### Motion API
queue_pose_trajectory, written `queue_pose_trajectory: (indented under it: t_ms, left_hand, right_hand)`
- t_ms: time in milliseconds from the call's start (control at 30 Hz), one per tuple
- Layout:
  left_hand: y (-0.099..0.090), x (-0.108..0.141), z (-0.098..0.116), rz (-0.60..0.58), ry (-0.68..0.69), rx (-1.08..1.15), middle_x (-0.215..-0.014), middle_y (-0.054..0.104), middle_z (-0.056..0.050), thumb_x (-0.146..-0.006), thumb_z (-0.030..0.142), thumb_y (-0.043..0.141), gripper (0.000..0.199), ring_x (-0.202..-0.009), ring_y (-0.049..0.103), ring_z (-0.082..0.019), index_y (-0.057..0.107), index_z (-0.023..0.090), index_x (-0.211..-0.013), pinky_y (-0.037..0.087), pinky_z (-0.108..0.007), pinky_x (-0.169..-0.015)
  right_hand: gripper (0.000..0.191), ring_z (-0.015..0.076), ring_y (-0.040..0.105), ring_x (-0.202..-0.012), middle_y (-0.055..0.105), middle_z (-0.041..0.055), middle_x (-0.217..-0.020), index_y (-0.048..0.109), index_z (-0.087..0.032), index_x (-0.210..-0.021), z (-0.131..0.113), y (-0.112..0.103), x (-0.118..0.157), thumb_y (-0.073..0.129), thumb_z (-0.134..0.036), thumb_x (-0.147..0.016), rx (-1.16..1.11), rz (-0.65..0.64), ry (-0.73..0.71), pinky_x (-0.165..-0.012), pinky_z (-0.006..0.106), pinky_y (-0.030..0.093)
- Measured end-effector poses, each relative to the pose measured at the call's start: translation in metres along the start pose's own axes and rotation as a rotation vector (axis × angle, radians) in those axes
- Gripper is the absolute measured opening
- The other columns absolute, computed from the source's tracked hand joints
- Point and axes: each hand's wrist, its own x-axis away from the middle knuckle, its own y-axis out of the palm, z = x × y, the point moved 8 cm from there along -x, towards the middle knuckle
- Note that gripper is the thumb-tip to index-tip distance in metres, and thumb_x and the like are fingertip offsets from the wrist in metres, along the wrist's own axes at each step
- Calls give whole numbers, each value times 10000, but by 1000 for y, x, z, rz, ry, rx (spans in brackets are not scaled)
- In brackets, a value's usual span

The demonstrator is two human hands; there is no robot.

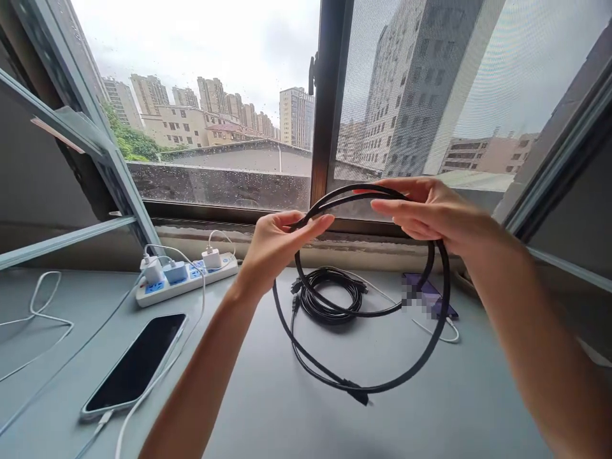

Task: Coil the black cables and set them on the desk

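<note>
- Bare forearms come nearest to where I stand: right forearm and left forearm, reaching over the desk.
- Between their ends hangs a black cable in loose loops, raised above the desk and directly ahead.
- What counts most, I'd judge, is the span between the two grips: the top strands run sideways from one to the other, rising slightly to the right. Being roundish, the loops show no clear long axis.
- Left hand pinches them at the upper left, thumb against fingers; right hand grips the upper right, thumb in front. Neither is nearer; both touch.
- Everything else of the cable droops below both hands, its plug lowest, roughly midway. Whether that meets the desk, I can't tell.
- Behind the loops lies a coil.
</note>
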Motion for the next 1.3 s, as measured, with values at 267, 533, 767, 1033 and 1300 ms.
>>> queue_pose_trajectory:
  t_ms: [267, 533, 767, 1033, 1300]
  left_hand:
    - [-7, 48, -29, -74, -170, 11, -501, 276, 85, -566, 618, 799, 586, -451, 181, 8, 448, 149, -561, 93, -153, -416]
    - [25, 107, -81, -293, -433, -118, -357, 321, 56, -596, 812, 598, 685, -316, 358, -49, 400, 164, -496, 160, -165, -376]
    - [76, 147, -101, -750, -716, 98, -364, 467, -40, -717, 814, 417, 756, -455, 621, -176, 617, 106, -543, 341, -163, -399]
    - [81, 157, -80, -953, -734, 412, -376, 473, -5, -762, 713, 531, 608, -342, 494, -105, 608, 129, -610, 372, -158, -343]
    - [12, 147, -68, -838, -892, 695, -299, 360, -8, -856, 559, 471, 591, -237, 459, -133, 586, 133, -462, 263, -137, -234]
  right_hand:
    - [250, 27, 305, -364, 397, -50, -466, 743, -190, -915, -10, 10, 21, 673, -405, -808, 162, -45, -140, -311, 159, 185]
    - [286, 21, 137, -368, 255, -76, -390, 757, -261, -999, -19, 7, 39, 699, -297, -721, -85, 10, -28, -335, 166, 68]
    - [389, -3, 160, -367, 222, -92, -422, 741, -194, -1038, -23, -9, 33, 649, -87, -675, -321, 316, 51, -336, 128, 132]
    - [356, 15, 147, -392, 199, -81, -445, 743, -223, -1033, -24, -15, 36, 616, -66, -739, -274, 348, 28, -318, 125, 117]
    - [407, 12, 173, -392, 199, -70, -433, 744, -212, -1047, -25, -25, 35, 602, -20, -717, -83, 336, -24, -326, 130, 109]
